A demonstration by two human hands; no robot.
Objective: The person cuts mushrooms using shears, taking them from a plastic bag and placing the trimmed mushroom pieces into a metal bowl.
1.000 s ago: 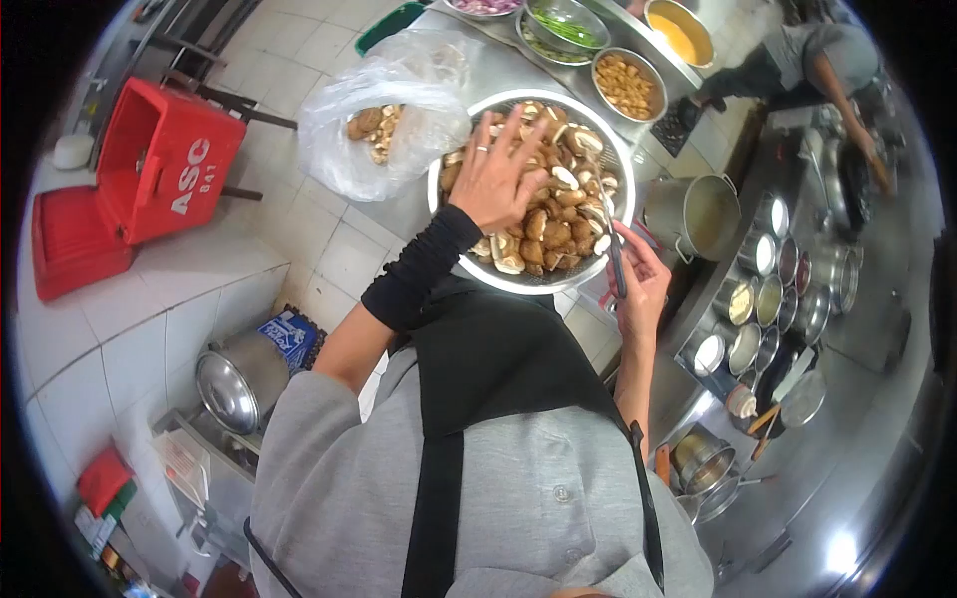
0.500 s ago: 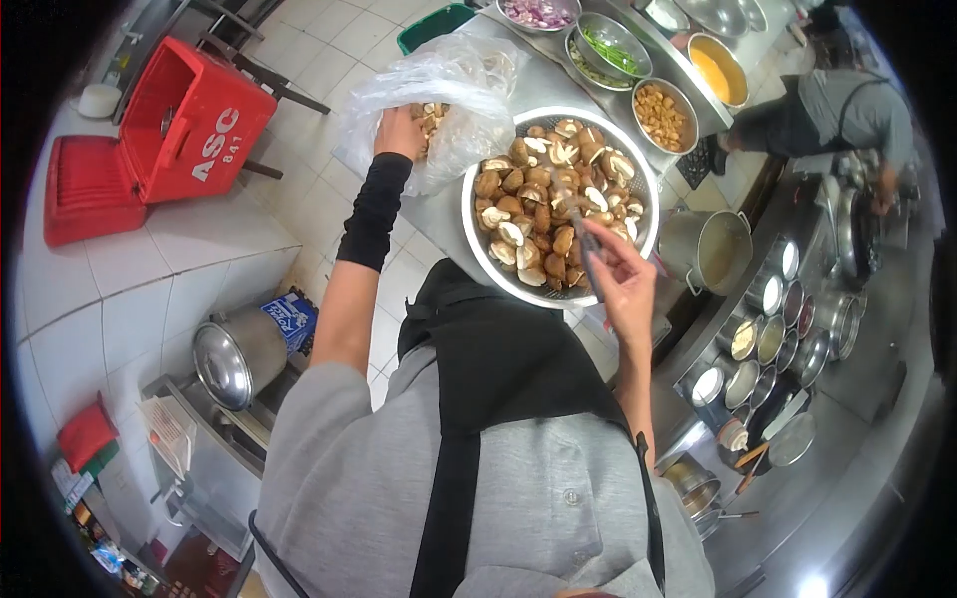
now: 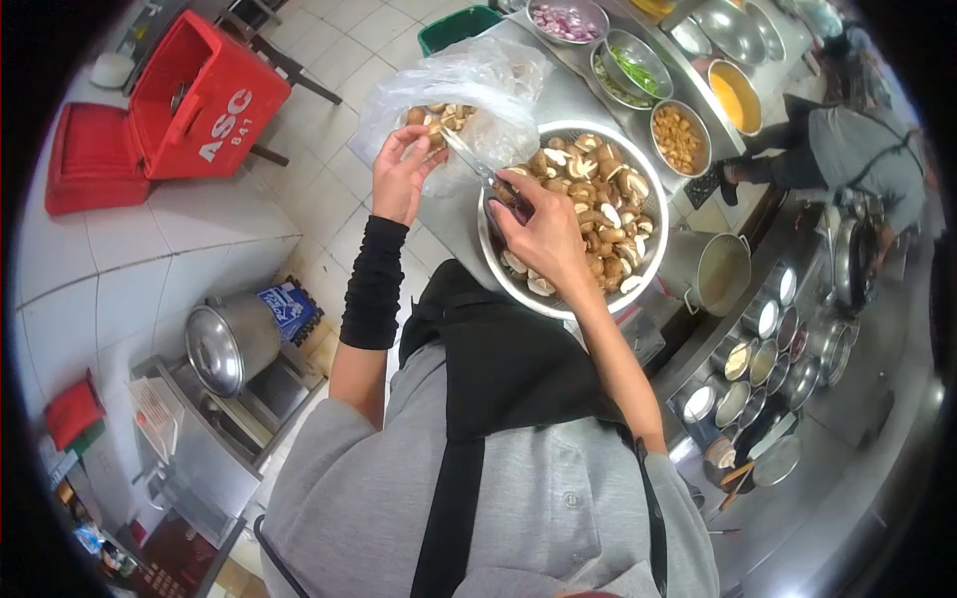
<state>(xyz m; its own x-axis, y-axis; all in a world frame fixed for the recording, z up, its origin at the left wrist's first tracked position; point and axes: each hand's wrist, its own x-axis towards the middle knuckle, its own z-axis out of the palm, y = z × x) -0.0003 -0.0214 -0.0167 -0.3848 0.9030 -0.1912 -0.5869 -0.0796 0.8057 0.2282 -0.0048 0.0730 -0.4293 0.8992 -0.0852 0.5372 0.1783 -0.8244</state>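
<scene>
My left hand (image 3: 401,177) is at the near edge of the clear plastic bag (image 3: 513,85), its fingers closed round a mushroom piece (image 3: 435,138). More mushrooms lie in the bag. My right hand (image 3: 546,227) grips the dark handle of a pair of scissors or a knife (image 3: 469,154); which one is hard to tell. Its metal blade points up and left at the piece by my left fingertips. Beneath my right hand and forearm is a white-rimmed colander (image 3: 661,221) of cut brown mushrooms.
Bowls of chopped onion (image 3: 564,22), green vegetables (image 3: 639,65) and brown cubes (image 3: 680,140) stand beyond the colander. A large pot (image 3: 720,274) is at the right, near another person (image 3: 865,159). A red cooler (image 3: 204,100) stands open at the left.
My left hand has come back from inside the bag with a mushroom piece. My right hand has swung left with the blade, from above the colander to the bag. The view has shifted slightly.
</scene>
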